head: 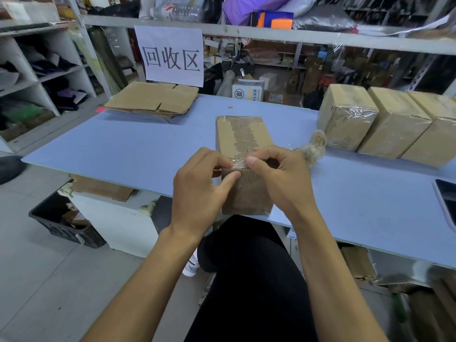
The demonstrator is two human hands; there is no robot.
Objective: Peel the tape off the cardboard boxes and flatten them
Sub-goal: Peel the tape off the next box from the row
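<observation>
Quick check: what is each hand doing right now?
Left hand: pinching the clear tape strip on the brown cardboard box.
Right hand: pinching the same clear tape strip.

The cardboard box (243,141) is seen as matt brown board, its top torn rough where glossy clear tape (238,164) was stripped. The counter (128,146) is faced in smooth matt blue. The taped boxes (392,122) are wrapped in shiny crinkled film.

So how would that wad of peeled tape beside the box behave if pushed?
The tape wad looks crumpled and airy, so probably very light and likely to skid or tumble. Its clear film probably still has sticky faces, so it may cling to fingers or the blue table.
</observation>
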